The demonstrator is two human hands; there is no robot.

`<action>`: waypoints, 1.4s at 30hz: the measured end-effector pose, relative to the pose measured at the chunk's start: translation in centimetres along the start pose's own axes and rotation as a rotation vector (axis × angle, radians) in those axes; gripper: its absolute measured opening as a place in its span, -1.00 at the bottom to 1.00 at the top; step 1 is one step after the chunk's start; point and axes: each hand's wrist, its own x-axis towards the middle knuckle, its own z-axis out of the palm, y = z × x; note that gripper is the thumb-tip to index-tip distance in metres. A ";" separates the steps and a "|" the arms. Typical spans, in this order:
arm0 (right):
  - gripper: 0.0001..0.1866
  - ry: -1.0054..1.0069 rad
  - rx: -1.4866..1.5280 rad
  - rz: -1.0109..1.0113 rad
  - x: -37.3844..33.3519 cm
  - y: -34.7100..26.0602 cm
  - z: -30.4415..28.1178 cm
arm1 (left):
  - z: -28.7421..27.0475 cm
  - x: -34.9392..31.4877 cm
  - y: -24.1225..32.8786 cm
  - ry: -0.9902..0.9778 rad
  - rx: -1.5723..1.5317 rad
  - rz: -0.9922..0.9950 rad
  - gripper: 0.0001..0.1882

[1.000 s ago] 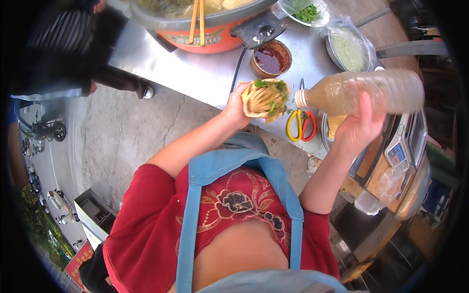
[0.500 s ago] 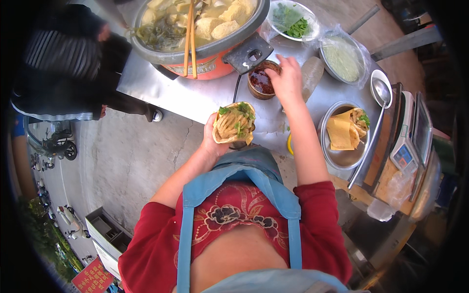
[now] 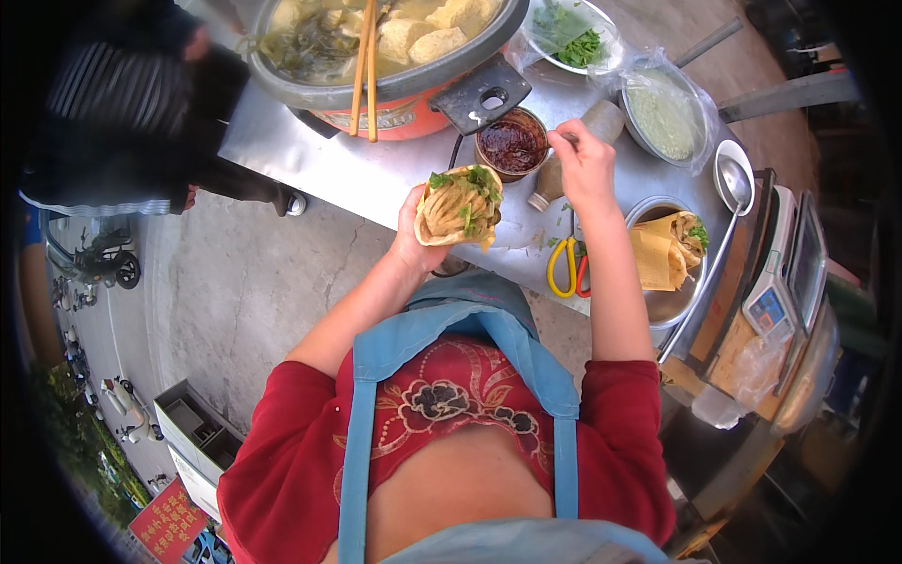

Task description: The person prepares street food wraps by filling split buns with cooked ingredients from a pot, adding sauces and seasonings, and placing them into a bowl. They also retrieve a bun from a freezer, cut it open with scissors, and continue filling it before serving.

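My left hand [image 3: 413, 237] is closed around a stuffed flatbread [image 3: 460, 207], its open top packed with pale brown strips and green leaves. It is held over the front edge of the metal table. At the rim of a tub of dark red sauce [image 3: 512, 146], my right hand [image 3: 587, 167] pinches with thumb and fingers; what lies between them is too small to make out. Beside that hand a bottle [image 3: 548, 179] lies on its side. Scissors with yellow and red handles [image 3: 564, 268] rest near the right forearm.
A large pot of stew [image 3: 427, 89] with chopsticks [image 3: 365, 70] across it fills the back. Bowls of greens [image 3: 584, 47] and pale green sauce [image 3: 662, 117] stand at back right. Another wrap [image 3: 662, 254] sits in a metal bowl, near a ladle [image 3: 738, 183] and scale [image 3: 770, 305]. A person [image 3: 113, 122] stands left.
My right hand has moved from over the sauce tub to the right, to its rim. The flatbread in my left hand has shifted slightly right and up. The scissors have come into view.
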 end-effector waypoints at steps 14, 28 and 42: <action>-0.89 0.189 0.202 0.005 -2.2 2.6 2.5 | 0.0 2.0 0.5 -0.111 0.014 -0.006 -0.48; -0.90 0.167 0.646 0.418 -2.8 2.7 2.7 | 0.1 1.9 0.8 -0.114 0.026 -0.011 -0.43; -0.89 0.365 0.724 0.391 -2.9 -1.2 -3.1 | 0.1 1.7 0.0 0.007 0.062 0.030 -0.46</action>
